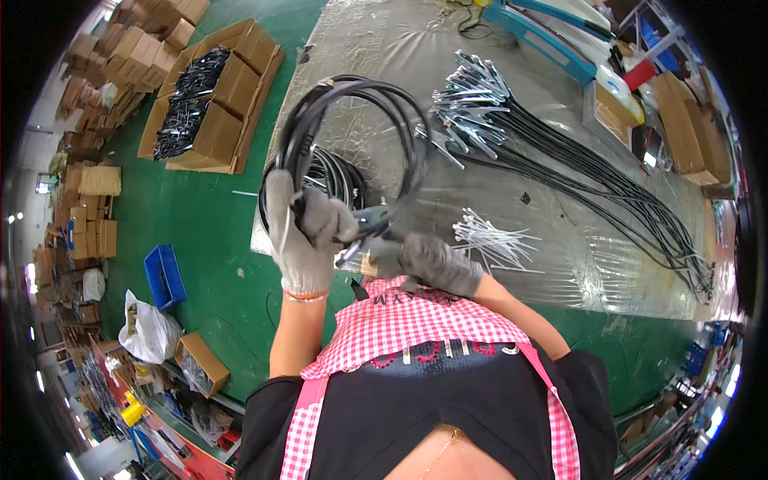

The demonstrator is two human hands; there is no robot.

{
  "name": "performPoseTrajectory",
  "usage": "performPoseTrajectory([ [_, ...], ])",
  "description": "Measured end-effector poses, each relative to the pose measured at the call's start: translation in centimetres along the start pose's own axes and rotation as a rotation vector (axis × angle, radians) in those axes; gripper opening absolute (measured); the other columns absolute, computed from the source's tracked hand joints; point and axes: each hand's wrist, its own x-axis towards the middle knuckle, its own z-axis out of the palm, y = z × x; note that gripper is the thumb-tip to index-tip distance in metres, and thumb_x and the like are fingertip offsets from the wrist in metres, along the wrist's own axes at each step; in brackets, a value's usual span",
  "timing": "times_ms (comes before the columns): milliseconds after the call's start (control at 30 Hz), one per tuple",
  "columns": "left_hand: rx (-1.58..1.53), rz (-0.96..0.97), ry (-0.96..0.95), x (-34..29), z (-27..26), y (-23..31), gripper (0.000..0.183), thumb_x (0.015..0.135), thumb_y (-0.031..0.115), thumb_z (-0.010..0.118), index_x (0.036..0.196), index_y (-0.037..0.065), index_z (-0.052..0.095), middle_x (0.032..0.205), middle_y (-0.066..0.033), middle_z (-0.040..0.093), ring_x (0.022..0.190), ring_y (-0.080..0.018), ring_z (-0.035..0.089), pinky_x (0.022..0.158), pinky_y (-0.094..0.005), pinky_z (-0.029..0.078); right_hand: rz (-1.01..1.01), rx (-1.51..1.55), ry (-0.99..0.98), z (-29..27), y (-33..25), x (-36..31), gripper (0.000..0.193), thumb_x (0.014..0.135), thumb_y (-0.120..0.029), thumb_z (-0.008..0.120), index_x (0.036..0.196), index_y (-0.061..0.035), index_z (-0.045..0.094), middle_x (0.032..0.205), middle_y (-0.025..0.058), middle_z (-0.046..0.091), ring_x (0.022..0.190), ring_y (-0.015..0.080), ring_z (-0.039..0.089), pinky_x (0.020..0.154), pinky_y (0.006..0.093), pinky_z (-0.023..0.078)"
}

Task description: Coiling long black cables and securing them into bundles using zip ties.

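Observation:
My left hand (308, 232), in a pale knit glove, is closed around a coil of black cable (416, 152) held upright above the table edge. A white cable tie (286, 228) hangs at its fingers. My right hand (440, 264), in a darker grey glove, is curled just right of the coil's lower end. A blurred bluish-grey piece (372, 218) lies between the hands; whether it is a tool or a cable fitting I cannot tell. Behind the held coil, more coiled black cables (332, 176) rest on the table.
Loose white cable ties (492, 238) lie on the plastic-covered table (560, 264). Beyond them stretches a bundle of long black cables (592, 172) with metal ends (472, 100). Cartons of black parts (228, 132) stand on the green floor at left, near a blue bin (165, 276).

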Motion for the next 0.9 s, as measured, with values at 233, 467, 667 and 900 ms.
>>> performPoseTrajectory([
  [233, 0.214, 0.086, 0.062, -3.8, -7.5, 2.9, 0.049, 0.095, 0.054, 0.042, 0.074, 0.010, 0.041, 0.045, 0.0024, 0.026, 0.041, -0.0158, 0.037, 0.045, -0.0288, 0.034, -0.239, -0.059, 0.055, 3.2, -0.9, 4.0, 0.030, 0.080, -0.019, 0.077, 0.104, -0.0040, 0.064, 0.089, 0.0036, 0.067, 0.079, 0.0117, 0.062, 0.070, 0.0274, 0.052],
  [467, 0.728, -0.049, 0.341, 0.3, -15.2, 5.9, 0.038, 0.097, 0.034, 0.046, 0.107, -0.001, 0.059, 0.065, 0.0001, 0.051, 0.052, -0.0081, 0.045, 0.053, -0.0245, 0.046, -0.252, -0.287, 0.183, 6.7, -0.4, 8.7, 0.024, 0.080, -0.020, 0.076, 0.092, -0.0029, 0.063, 0.076, 0.0027, 0.064, 0.065, 0.0110, 0.058, 0.058, 0.0272, 0.049],
  [667, 1.588, 0.006, 0.288, 5.1, -19.4, 4.1, 0.052, 0.086, 0.034, 0.059, 0.132, 0.011, 0.052, 0.103, -0.0123, 0.067, 0.079, -0.0231, 0.063, 0.073, -0.0332, 0.050, 0.014, -0.797, 0.512, 3.6, 0.1, 13.8, 0.049, 0.078, -0.043, 0.074, 0.104, -0.0025, 0.062, 0.084, 0.0111, 0.069, 0.069, 0.0208, 0.066, 0.064, 0.0339, 0.053],
  [900, 1.801, 0.504, -0.039, 8.8, -16.4, 5.8, 0.057, 0.081, 0.038, 0.062, 0.130, 0.013, 0.048, 0.131, -0.0166, 0.050, 0.113, -0.0361, 0.054, 0.091, -0.0433, 0.047, -0.612, -1.914, 0.750, 3.0, 1.4, 14.8, 0.087, 0.079, -0.054, 0.062, 0.142, -0.0024, 0.033, 0.134, 0.0234, 0.046, 0.123, 0.0379, 0.046, 0.100, 0.0464, 0.038],
])
